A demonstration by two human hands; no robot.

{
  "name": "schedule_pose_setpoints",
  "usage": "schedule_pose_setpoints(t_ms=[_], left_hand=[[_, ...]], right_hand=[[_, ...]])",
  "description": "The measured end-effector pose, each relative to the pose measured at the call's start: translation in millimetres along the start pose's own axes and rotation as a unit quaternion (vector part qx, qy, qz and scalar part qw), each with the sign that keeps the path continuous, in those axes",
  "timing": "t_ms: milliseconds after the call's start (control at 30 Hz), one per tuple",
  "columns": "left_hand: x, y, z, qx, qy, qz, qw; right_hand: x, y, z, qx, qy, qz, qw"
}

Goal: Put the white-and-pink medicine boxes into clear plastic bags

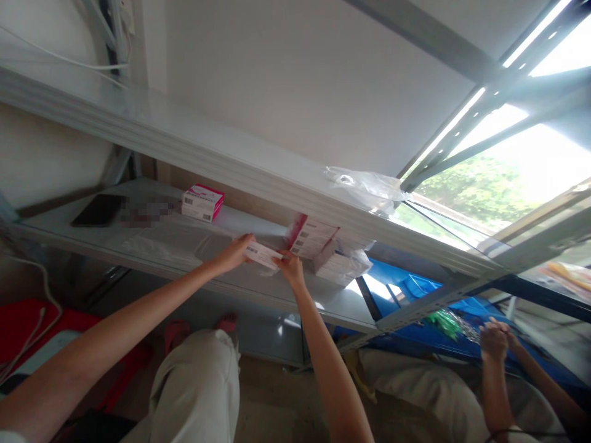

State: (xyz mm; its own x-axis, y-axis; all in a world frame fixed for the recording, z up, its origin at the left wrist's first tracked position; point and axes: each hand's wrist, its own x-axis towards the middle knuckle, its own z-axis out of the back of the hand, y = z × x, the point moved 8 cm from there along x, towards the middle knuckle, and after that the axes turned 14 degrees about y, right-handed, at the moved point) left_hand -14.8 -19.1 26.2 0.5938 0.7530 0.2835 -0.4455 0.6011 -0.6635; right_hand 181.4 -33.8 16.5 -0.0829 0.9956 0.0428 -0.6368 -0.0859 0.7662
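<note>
Over the lower metal shelf (161, 258), a small white box (262, 254) with printed labels is held between both my hands. My left hand (235, 252) grips its left end, and my right hand (290, 268) has the right end between thumb and fingers. Clear plastic film (184, 246) lies on the shelf to the left of the box. Just behind my right hand, white boxes with pink edges (314, 237) stand together. More white cartons in clear plastic (339, 261) are to their right.
A pink-and-white box (202, 203) and a dark phone-like slab (98, 210) rest on the shelf's left. An upper shelf beam (258, 178) crosses above, bearing a clear plastic bag (364, 184). At right, another person's hands (495, 339) work by blue bins (420, 289).
</note>
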Motion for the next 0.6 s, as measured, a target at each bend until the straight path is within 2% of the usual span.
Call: schedule_pose_setpoints(t_ms=[167,300,467,600], left_hand=[[-6.2,26.9,-19.1,-0.023,-0.011,-0.057,0.998],[-7.7,41.8,-28.1,0.018,-0.027,-0.065,0.997],[-3.8,52.1,-31.9,0.068,-0.044,-0.069,0.994],[-3.8,60.7,-33.1,0.086,-0.030,-0.041,0.995]], right_hand=[[-13.7,-16.1,-26.8,-0.020,-0.016,-0.020,0.999],[-14.8,-19.2,-35.7,-0.027,-0.032,0.024,0.999],[-7.3,-18.2,-35.2,-0.102,-0.031,0.057,0.993],[9.9,-23.8,-21.8,-0.182,0.030,0.033,0.982]])
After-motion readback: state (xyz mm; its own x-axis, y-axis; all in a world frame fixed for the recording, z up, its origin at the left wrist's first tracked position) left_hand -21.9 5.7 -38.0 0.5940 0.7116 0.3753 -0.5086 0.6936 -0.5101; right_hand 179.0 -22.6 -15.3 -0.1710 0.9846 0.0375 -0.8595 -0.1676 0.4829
